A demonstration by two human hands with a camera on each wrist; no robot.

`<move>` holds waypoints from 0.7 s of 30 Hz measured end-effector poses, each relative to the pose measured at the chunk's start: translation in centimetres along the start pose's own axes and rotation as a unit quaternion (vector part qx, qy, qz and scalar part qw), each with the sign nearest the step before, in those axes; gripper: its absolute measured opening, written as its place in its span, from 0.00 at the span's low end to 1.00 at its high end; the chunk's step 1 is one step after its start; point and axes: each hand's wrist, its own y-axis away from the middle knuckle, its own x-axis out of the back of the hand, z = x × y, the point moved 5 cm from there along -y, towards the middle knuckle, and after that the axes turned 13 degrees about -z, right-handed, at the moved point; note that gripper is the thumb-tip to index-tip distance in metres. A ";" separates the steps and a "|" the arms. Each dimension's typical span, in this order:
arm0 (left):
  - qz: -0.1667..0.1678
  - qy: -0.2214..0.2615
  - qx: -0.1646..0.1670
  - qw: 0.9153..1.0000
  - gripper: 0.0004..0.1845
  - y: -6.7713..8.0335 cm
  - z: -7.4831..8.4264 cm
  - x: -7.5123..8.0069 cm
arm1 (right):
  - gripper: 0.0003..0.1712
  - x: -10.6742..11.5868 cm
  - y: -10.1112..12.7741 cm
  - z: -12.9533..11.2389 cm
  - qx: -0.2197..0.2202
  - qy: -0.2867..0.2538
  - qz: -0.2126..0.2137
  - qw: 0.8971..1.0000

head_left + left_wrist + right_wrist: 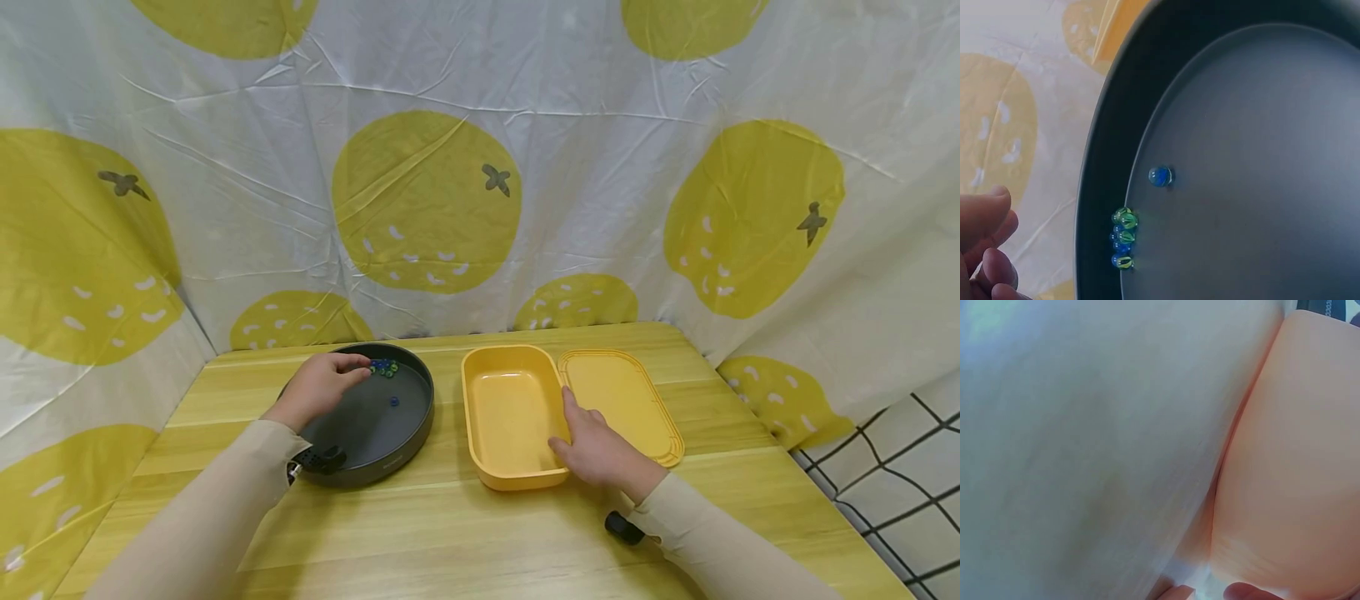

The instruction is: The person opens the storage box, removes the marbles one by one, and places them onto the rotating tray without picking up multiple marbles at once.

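Note:
My left hand (318,387) hovers over the dark frying pan (408,454), near its far side. Its thumb and index finger are bent towards each other, with nothing seen between them. Several green and blue glass marbles (1124,237) lie bunched against the pan's inner wall, close to those fingertips. A single blue marble (1160,176) sits apart on the pan floor. On the right, my right hand (600,442) holds the side wall of a yellow plastic container (474,425), thumb on the inner side and index finger stretched along the rim. Its other fingers are mostly hidden.
A flat yellow lid (618,400) lies just right of the container, partly behind the right hand. The pan's black handle (322,458) is under the left wrist. A curtain with lemon prints (427,200) hangs behind the wooden table (435,550).

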 end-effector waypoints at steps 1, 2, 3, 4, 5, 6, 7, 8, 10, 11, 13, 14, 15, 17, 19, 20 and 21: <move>0.002 -0.002 0.000 1.000 0.24 0.0 0.1 0.0 | 0.53 0.0 0.0 0.0 0.000 0.001 0.001 1.000; 0.003 -0.005 0.000 1.000 0.24 0.1 0.2 0.0 | 0.53 0.1 0.0 0.0 0.000 0.002 0.001 1.000; 0.005 -0.010 0.002 1.000 0.25 0.2 0.3 0.0 | 0.53 0.1 0.0 0.0 0.001 0.004 0.002 1.000; 0.008 -0.018 0.004 1.000 0.25 0.3 0.4 -0.1 | 0.53 0.1 0.0 0.0 0.001 0.004 0.001 1.000; 0.011 -0.026 0.007 1.000 0.26 0.4 0.6 -0.1 | 0.53 0.2 0.0 0.0 0.001 0.003 0.000 1.000; 0.013 -0.034 0.008 0.999 0.26 0.6 0.8 -0.1 | 0.54 0.2 0.0 0.0 0.001 0.003 0.000 1.000; 0.016 -0.043 0.007 0.999 0.27 0.7 0.9 -0.2 | 0.54 0.3 0.1 0.0 0.002 0.003 -0.001 1.000; 0.018 -0.053 0.005 0.998 0.27 0.8 1.1 -0.2 | 0.54 0.4 0.1 0.0 0.003 0.003 -0.001 1.000; 0.020 -0.074 -0.002 0.997 0.29 1.0 1.5 -0.4 | 0.54 0.6 0.2 -0.1 0.007 0.006 -0.001 1.000; 0.020 -0.084 -0.006 0.996 0.29 1.1 1.7 -0.5 | 0.54 0.7 0.3 -0.1 0.010 0.009 -0.001 1.000; 0.022 -0.108 -0.014 0.994 0.31 1.3 2.2 -0.8 | 0.54 0.8 0.4 -0.2 0.017 0.019 0.001 1.000; 0.024 -0.121 -0.016 0.992 0.31 1.5 2.4 -1.0 | 0.54 0.9 0.5 -0.3 0.021 0.025 0.001 0.999; 0.025 -0.132 -0.016 0.991 0.32 1.7 2.6 -1.2 | 0.54 1.0 0.6 -0.3 0.025 0.032 0.002 0.999; 0.029 -0.148 -0.017 0.988 0.34 2.1 3.0 -1.5 | 0.54 1.2 0.7 -0.4 0.034 0.046 0.009 0.998; 0.032 -0.152 -0.018 0.988 0.35 2.5 3.3 -1.8 | 0.54 1.5 0.9 -0.5 0.042 0.058 0.017 0.997; 0.034 -0.153 -0.018 0.988 0.35 2.6 3.4 -1.9 | 0.54 1.7 1.0 -0.6 0.047 0.063 0.021 0.997; 0.035 -0.152 -0.020 0.988 0.36 2.8 3.6 -2.0 | 0.53 2.0 1.1 -0.7 0.050 0.068 0.024 0.996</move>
